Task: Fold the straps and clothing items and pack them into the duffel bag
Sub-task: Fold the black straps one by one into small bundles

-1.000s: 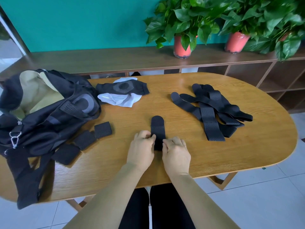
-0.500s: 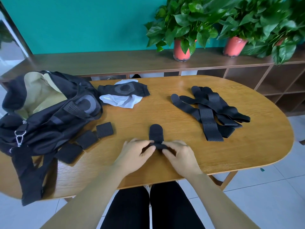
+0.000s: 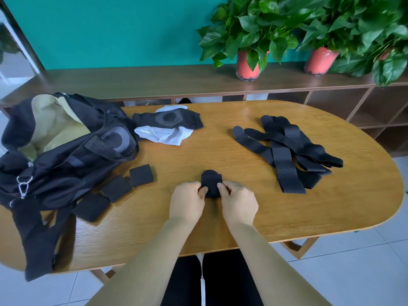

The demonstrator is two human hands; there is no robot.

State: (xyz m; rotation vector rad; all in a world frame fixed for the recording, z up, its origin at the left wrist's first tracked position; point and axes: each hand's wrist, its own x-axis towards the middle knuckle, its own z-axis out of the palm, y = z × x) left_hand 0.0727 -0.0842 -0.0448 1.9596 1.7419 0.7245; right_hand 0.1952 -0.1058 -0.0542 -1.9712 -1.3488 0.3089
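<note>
Left hand [image 3: 187, 203], right hand [image 3: 240, 203]: round-tipped strap [image 3: 211, 179]

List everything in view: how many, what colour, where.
duffel bag: one, black, open, table's left end
folded straps: three, black, on the table beside the bag
half-folded strap: one, black, front centre, between the hands
loose straps: a pile, count unclear, black, table's right side
black garment: one, black with grey patch, atop the white one
white garment: one, white, under it
table: one, light wood, oval
shelf unit: one, brown, behind the table
potted plants: at least two, green, red pots, on that shelf
left hand: one, pinches the half-folded strap's left edge
right hand: one, pinches its right edge
</note>
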